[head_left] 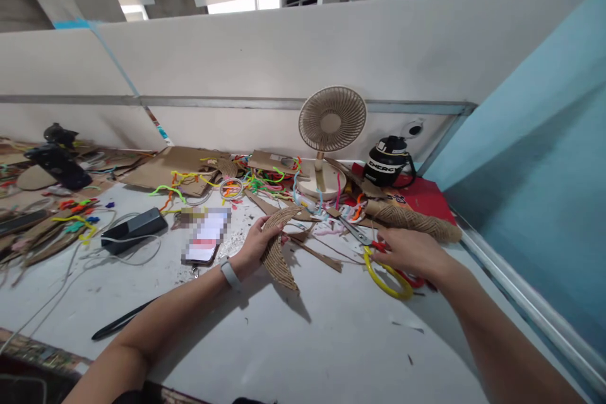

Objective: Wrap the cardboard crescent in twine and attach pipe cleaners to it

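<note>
- Left hand [257,245], front-left of fan [331,123]: thumb and fingers pinch the twine crescent [279,260]; a mid-body hold should keep its coils flat.
- Strips [322,257], in front of fan: between hands, a likely snag.
- Scissors [354,231], front-right of fan: right hand [408,254] has fingers curled at the handles; cannot tell whether gripping. Clean lift advisable.
- Roll [428,227], right of fan: crowds that hand.

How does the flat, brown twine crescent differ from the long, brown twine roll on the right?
Shape: the flat, brown twine crescent is thin and curved, while the long, brown twine roll is thicker and roughly cylindrical.
Pose: the crescent is held up in the left grip, while the roll lies at the right, unheld.
Both share a brown, ropy surface.
</note>
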`<action>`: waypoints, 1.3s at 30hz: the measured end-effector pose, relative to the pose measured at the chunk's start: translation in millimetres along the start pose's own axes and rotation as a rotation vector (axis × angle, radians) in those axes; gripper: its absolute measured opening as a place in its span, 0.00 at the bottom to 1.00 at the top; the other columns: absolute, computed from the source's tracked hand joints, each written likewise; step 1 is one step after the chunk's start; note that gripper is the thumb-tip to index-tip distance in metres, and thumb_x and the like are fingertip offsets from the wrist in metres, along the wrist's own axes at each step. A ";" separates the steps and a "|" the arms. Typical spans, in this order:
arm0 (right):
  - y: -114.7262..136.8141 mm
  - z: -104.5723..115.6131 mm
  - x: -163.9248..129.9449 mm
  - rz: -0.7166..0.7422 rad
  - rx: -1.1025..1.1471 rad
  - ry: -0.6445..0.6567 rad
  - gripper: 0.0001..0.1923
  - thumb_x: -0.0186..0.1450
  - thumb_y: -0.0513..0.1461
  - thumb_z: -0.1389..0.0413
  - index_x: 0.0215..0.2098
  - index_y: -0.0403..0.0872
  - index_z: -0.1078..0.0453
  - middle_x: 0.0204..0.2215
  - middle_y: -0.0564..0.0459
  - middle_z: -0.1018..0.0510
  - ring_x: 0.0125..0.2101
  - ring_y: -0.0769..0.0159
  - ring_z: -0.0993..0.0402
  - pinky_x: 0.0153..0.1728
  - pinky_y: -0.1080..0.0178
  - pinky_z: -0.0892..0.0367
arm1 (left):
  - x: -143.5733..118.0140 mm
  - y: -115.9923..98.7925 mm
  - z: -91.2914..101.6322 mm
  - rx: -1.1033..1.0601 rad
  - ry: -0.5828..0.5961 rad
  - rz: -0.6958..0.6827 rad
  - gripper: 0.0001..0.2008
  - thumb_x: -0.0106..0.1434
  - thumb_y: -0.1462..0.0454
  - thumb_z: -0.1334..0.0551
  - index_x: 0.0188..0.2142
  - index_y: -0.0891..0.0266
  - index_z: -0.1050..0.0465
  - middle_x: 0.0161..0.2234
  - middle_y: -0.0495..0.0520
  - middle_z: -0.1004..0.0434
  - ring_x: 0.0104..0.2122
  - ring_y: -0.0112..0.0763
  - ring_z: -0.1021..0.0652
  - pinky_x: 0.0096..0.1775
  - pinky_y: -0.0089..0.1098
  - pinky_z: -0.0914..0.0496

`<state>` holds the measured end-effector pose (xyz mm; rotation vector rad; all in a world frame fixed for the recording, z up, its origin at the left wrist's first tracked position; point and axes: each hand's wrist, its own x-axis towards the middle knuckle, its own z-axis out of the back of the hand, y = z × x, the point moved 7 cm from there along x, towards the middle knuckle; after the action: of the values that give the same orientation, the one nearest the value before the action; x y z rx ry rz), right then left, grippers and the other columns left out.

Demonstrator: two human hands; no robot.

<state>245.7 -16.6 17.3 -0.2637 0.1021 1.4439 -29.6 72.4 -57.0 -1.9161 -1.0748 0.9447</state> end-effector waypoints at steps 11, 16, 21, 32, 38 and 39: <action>-19.8 -26.0 16.7 -0.069 0.064 0.169 0.12 0.49 0.42 0.42 0.31 0.47 0.33 0.34 0.44 0.21 0.34 0.52 0.24 0.25 0.62 0.43 | -4.2 -6.0 -2.5 -0.018 -0.036 0.002 0.26 0.52 0.64 0.29 0.46 0.61 0.38 0.26 0.47 0.25 0.22 0.28 0.23 0.22 0.24 0.31; -24.4 -29.4 18.9 -0.063 0.067 0.151 0.13 0.47 0.40 0.42 0.32 0.46 0.34 0.35 0.43 0.22 0.34 0.52 0.25 0.26 0.62 0.43 | 1.0 -1.0 0.2 -0.020 -0.009 0.010 0.22 0.54 0.63 0.30 0.45 0.63 0.36 0.25 0.50 0.23 0.21 0.28 0.23 0.23 0.25 0.30; -24.1 -33.2 16.8 -0.039 0.053 0.240 0.15 0.48 0.43 0.41 0.32 0.46 0.32 0.33 0.45 0.22 0.32 0.55 0.26 0.25 0.63 0.43 | 3.7 3.4 4.3 -0.044 -0.002 0.015 0.24 0.53 0.63 0.29 0.47 0.63 0.36 0.27 0.51 0.22 0.23 0.30 0.22 0.24 0.26 0.29; -20.3 -36.1 15.7 -0.073 0.050 0.233 0.19 0.47 0.42 0.40 0.37 0.44 0.30 0.36 0.43 0.22 0.34 0.53 0.26 0.25 0.63 0.43 | -0.5 0.8 3.6 0.017 -0.034 -0.012 0.26 0.52 0.65 0.28 0.48 0.62 0.36 0.28 0.51 0.22 0.22 0.26 0.24 0.24 0.24 0.29; -25.2 -25.6 20.7 -0.086 0.030 0.095 0.17 0.53 0.42 0.44 0.39 0.44 0.30 0.40 0.39 0.22 0.39 0.48 0.25 0.28 0.61 0.42 | 2.1 3.2 5.9 0.008 -0.038 0.018 0.25 0.55 0.65 0.30 0.50 0.63 0.36 0.26 0.52 0.23 0.22 0.28 0.23 0.25 0.25 0.29; -24.6 -21.6 19.9 -0.088 0.035 0.073 0.15 0.54 0.43 0.44 0.38 0.45 0.30 0.40 0.39 0.22 0.39 0.48 0.25 0.28 0.61 0.42 | 1.2 2.6 5.1 0.001 -0.040 0.026 0.24 0.55 0.65 0.31 0.49 0.63 0.36 0.26 0.52 0.23 0.22 0.28 0.23 0.25 0.26 0.29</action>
<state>274.4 -5.1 -5.3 -0.2889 0.1727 1.3440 -32.6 73.7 -61.9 -1.9220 -1.0737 1.0014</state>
